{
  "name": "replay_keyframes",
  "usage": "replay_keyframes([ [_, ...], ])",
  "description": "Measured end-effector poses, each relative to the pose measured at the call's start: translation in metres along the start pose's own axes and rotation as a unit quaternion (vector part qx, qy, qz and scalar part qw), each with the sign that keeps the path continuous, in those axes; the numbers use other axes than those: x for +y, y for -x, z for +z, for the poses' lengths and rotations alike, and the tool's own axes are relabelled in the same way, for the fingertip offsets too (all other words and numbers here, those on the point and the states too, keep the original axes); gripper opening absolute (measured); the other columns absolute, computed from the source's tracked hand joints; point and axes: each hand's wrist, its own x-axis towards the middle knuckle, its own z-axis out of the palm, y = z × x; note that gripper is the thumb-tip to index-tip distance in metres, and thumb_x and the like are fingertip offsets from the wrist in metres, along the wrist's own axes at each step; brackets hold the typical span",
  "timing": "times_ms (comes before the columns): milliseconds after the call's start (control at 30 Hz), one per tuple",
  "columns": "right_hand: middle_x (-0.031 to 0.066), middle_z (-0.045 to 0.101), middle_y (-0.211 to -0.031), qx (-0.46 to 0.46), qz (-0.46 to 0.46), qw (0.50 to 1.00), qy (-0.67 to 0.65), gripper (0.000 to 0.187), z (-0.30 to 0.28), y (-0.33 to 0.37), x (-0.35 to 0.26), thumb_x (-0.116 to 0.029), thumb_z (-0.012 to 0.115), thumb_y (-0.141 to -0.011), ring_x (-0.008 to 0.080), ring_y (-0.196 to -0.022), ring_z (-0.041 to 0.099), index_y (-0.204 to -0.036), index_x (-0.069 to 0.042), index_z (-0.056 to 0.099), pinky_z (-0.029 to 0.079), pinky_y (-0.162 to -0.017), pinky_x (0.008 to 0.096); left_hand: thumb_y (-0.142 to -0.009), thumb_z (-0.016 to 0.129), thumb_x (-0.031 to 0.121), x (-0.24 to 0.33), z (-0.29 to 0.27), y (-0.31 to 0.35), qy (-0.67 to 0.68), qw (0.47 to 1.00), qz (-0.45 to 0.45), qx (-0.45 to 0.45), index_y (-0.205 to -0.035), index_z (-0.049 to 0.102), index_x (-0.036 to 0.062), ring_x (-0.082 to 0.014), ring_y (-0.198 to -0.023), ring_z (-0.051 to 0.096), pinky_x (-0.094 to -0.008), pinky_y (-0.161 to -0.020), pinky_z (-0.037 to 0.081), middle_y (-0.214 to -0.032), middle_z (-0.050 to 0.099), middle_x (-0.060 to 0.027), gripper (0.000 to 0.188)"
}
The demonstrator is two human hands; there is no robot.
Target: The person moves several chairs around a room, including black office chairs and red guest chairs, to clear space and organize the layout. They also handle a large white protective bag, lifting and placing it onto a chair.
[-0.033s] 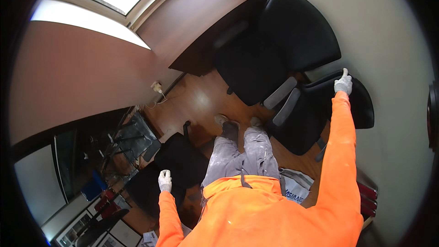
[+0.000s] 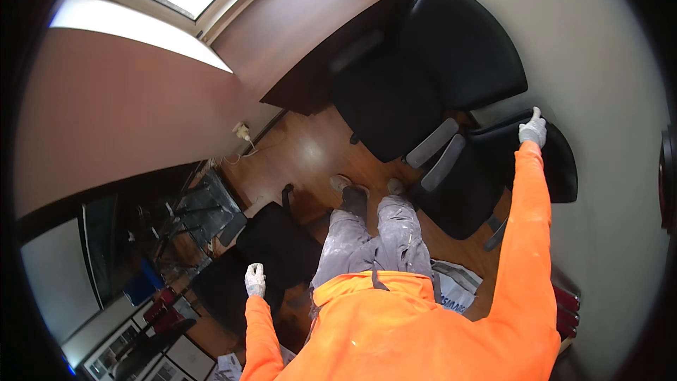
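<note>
Little has changed: the right hand (image 2: 534, 129) stays at the unmoved black office armchair's backrest (image 2: 562, 164), beside the wall (image 2: 608, 99); I cannot tell whether it grips. The left hand (image 2: 255, 280), finger closure unclear, hovers near another black chair (image 2: 276, 243).

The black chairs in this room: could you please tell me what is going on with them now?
A person in an orange top stands on the wooden floor. The gloved right hand is on the backrest of one black chair, beside the pale wall. A second black chair stands next to it. The gloved left hand shows against a third black chair; whether it touches is unclear.
</note>
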Motion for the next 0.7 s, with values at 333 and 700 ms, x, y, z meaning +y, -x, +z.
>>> replay_keyframes([
  [333, 0.0229, 0.057, -0.131, 0.004, -0.081, 0.991, -0.108, 0.074, 0.034, -0.109, 0.120, -0.038, 0.072, -0.080, 0.0390, -0.123, 0.053, -0.140, -0.007, 0.043, 0.043, -0.102, 0.0451, -0.093, 0.062, 0.025, -0.026, 0.146, 0.118, 0.071, 0.997, 0.009, -0.007, -0.105, 0.066, 0.0035, -0.0185, -0.079, 0.063, -0.0338, -0.074, 0.051, -0.090, 0.068, -0.0103, 0.024],
  [700, 0.0240, 0.047, -0.142, -0.089, -0.264, 0.943, -0.184, 0.080, 0.049, -0.134, 0.168, -0.034, 0.076, -0.079, 0.0342, -0.135, 0.042, -0.141, 0.004, 0.041, 0.032, -0.113, 0.0388, -0.092, 0.061, 0.027, 0.047, 0.235, 0.208, 0.102, 0.990, 0.098, 0.022, -0.110, 0.063, 0.0044, -0.0303, -0.098, 0.065, -0.0381, -0.087, 0.050, -0.106, 0.068, -0.0156, 0.029],
])
